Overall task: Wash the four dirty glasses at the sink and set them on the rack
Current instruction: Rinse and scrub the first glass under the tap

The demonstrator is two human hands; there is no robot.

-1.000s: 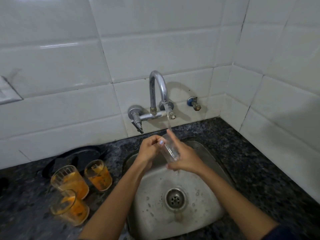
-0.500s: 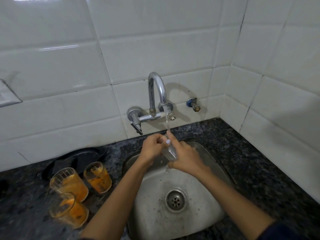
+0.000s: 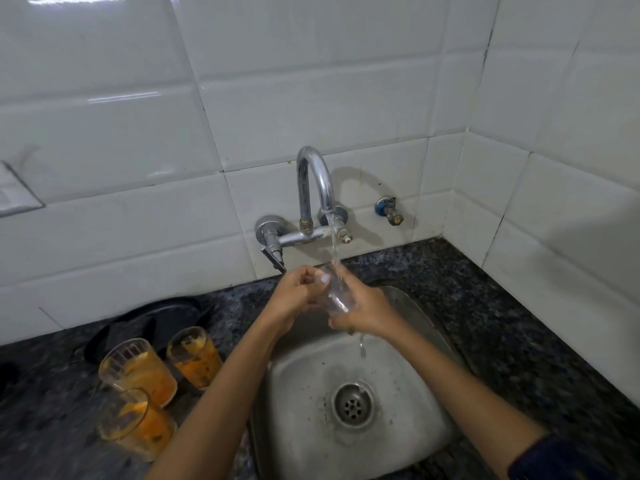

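Head view: both hands meet over the back of the sink (image 3: pixel 408 441), under the tap (image 3: pixel 313 188), which runs a thin stream of water (image 3: pixel 334 245). Between them is a clear glass (image 3: pixel 334 294), tilted, mouth up toward the stream. The right hand (image 3: pixel 367 311) wraps around its lower part from the right side, fingers curled under. The left hand (image 3: pixel 294 296) is closed at the glass's upper left, its fingers bent at the rim; whether they reach inside I cannot tell. Water drips from below the right hand toward the drain (image 3: pixel 352 405).

On the dark speckled table (image 3: pixel 519 341), left of the sink, stand three dirty glasses, smeared orange inside: one at the back (image 3: pixel 194 356), one to its left (image 3: pixel 138 372), and one nearest the camera (image 3: pixel 136 424), touching or overlapping the middle one. Behind them lies a black plate (image 3: pixel 162 315), against the white tiled wall (image 3: pixel 138 220). A small valve (image 3: pixel 389 211) sticks out of the wall right of the tap.
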